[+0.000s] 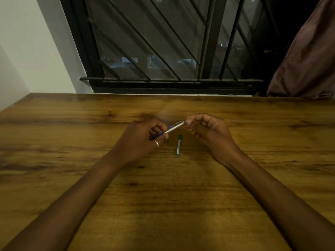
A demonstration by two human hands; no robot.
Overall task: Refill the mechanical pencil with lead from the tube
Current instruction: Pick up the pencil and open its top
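While my left hand [137,142] gripped the pencil [175,128] by its blue end, my right hand [208,129] pinched its silver top. It was just past the lead tube [179,146] on the table [181,205].

Pencil [174,129] between both hands

Mechanical pencil [173,129]: silver barrel, blue lower part, tilted up to the right, raised off the worktop. Lead tube [179,146]: slim, green-ended, lying flat just below it.
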